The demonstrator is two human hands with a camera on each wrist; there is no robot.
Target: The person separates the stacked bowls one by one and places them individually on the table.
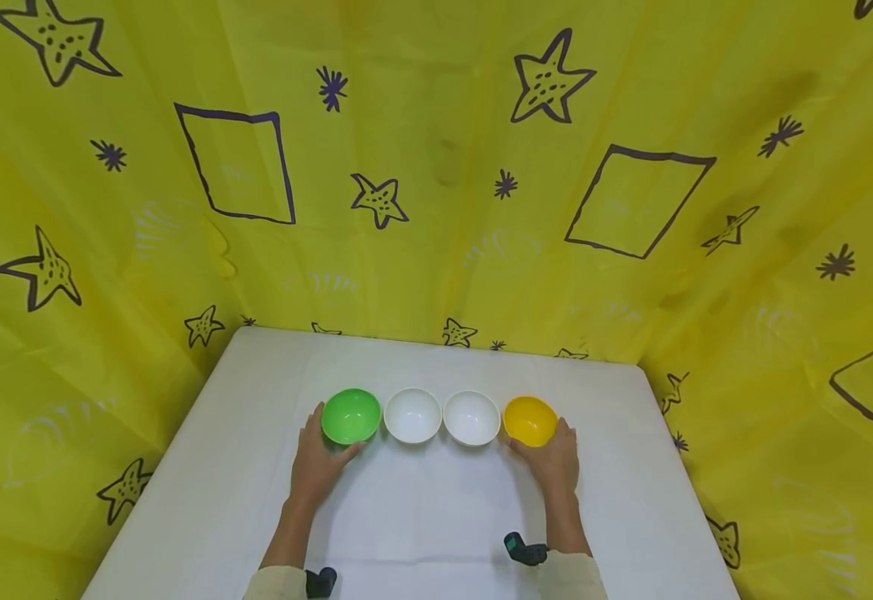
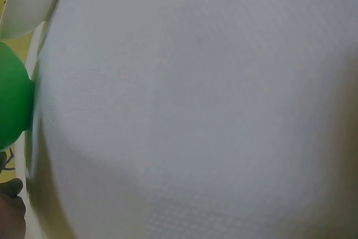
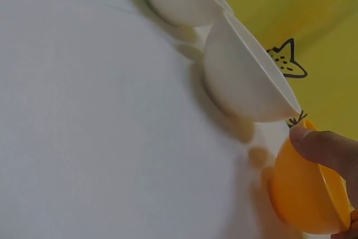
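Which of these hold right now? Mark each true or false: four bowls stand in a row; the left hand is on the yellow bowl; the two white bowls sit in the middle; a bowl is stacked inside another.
1. Four bowls stand in a row on the table. True.
2. The left hand is on the yellow bowl. False: it holds the green bowl; the right hand holds the yellow one.
3. The two white bowls sit in the middle. True.
4. One bowl is stacked inside another. False: all stand side by side.

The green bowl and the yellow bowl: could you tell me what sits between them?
Two white bowls stand side by side between the green bowl and the yellow bowl, shown in the head view.
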